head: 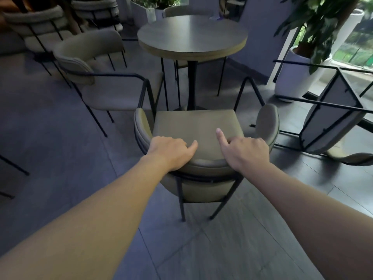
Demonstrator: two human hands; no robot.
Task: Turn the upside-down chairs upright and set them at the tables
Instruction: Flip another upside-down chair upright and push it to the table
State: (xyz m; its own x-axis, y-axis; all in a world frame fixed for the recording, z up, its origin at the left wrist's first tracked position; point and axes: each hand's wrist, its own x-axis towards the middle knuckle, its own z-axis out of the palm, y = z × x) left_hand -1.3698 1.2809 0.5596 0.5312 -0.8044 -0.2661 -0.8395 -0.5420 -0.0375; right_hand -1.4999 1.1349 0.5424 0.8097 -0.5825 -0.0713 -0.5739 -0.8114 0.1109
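Grey floor (60, 142), round table (192, 35) at twelve o'clock. Your left hand (168, 153) and right hand (245, 153) grip the chair (194, 128) backrest, forefingers loose; padded yet rigid-framed, probably light.

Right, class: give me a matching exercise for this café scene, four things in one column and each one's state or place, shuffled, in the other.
Things:
1. chair under the hands
2. chair at right
3. round table
4. white planter

States:
A. on the floor by the window
B. upside down, legs in the air
C. upright, gripped at its backrest
D. bare top, on a black pedestal

Pairs: 1-C, 2-B, 3-D, 4-A
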